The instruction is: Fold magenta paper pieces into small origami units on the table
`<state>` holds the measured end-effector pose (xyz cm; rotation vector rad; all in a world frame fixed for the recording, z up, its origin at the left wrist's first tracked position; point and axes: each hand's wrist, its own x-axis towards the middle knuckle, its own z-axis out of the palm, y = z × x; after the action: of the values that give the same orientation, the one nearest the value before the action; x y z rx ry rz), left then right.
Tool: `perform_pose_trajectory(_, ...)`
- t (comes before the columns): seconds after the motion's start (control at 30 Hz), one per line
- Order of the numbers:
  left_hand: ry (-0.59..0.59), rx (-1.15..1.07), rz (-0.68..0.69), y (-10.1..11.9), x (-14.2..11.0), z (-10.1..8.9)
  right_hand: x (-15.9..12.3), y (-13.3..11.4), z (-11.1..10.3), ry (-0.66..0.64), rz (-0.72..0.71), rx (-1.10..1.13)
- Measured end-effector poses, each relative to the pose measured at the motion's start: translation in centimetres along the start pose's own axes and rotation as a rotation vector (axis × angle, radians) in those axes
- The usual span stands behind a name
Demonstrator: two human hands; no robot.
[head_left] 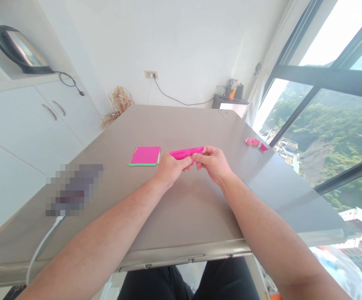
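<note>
A bright pink folded sheet of paper [187,152] is held just above the table, pinched between both hands. My left hand [171,167] is closed on its left part, thumb stretched along the near side. At the right end, my right hand [212,161] grips the paper, its thumb close to the left thumb. The fingers behind the paper are partly hidden. To the left of my left hand lies a stack of square coloured paper [145,155], pink on top with green and orange edges showing.
Several small folded pink paper pieces [255,143] lie at the table's right edge by the window. A blurred-out dark device [76,189] with a white cable [43,243] rests at the left. The grey table [181,125] reaches toward a low cabinet [230,106] bearing bottles.
</note>
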<state>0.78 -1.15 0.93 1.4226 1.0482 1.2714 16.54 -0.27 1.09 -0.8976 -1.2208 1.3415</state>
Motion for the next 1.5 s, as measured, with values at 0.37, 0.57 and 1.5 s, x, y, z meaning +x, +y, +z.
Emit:
perform_pose_trajectory(0.37,-0.017,-0.004,-0.006,-0.05,0.00,-0.05,0.00,-0.05,-0.09,-0.006,0.006,-0.003)
perform_pose_trajectory(0.57,0.011,-0.012,-0.010,-0.19,0.15,-0.10,-0.12,-0.32,-0.30,-0.021,0.018,-0.006)
perform_pose_trajectory(1.5,0.041,-0.112,-0.051,-0.73,0.43,-0.20,-0.08,-0.32,0.11,0.129,-0.004,0.025)
